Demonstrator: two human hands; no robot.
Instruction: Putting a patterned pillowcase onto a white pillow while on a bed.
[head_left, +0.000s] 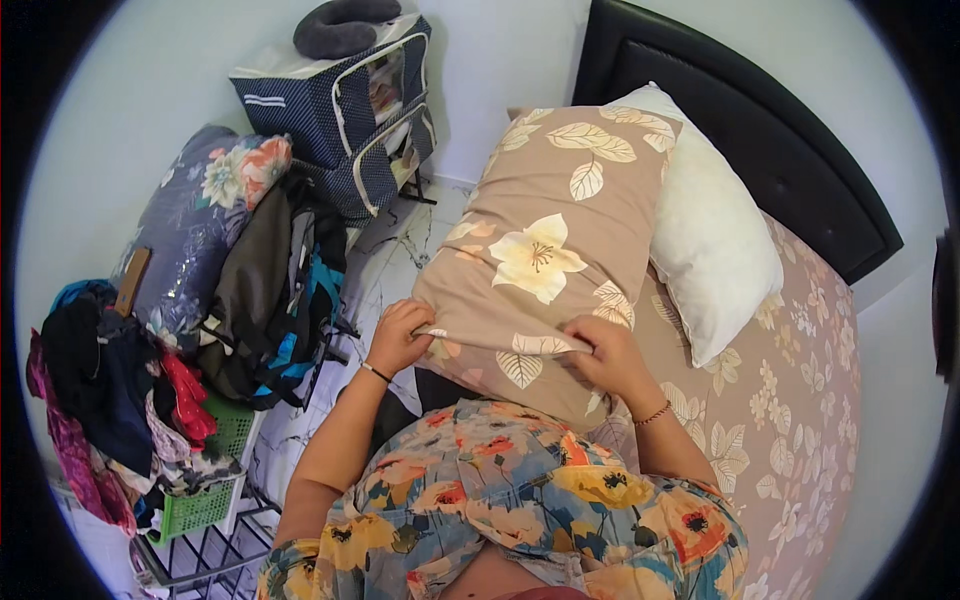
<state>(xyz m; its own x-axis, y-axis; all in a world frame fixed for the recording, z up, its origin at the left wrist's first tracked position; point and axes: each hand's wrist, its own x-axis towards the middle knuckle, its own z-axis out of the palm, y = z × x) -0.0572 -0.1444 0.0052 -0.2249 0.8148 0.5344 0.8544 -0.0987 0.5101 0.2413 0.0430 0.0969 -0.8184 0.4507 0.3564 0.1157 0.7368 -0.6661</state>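
Note:
Before me a pillow in a brown floral pillowcase (540, 259) lies on the bed, its near end towards my body. My left hand (401, 334) pinches the left corner of the pillowcase's near edge. On the right side of that same edge, my right hand (604, 352) grips the fabric between thumb and fingers. Between both hands the cloth edge is drawn taut, and more patterned fabric hangs below it towards my lap. A plain white pillow (712, 240) rests partly under the cased one, on its right.
A matching floral sheet (780, 420) covers the bed below a black padded headboard (750, 142). To the left stand a dotted fabric storage box (300, 112) with a grey neck pillow (341, 34) on top, a backpack (255, 292), and a green basket (199, 506) heaped with clothes.

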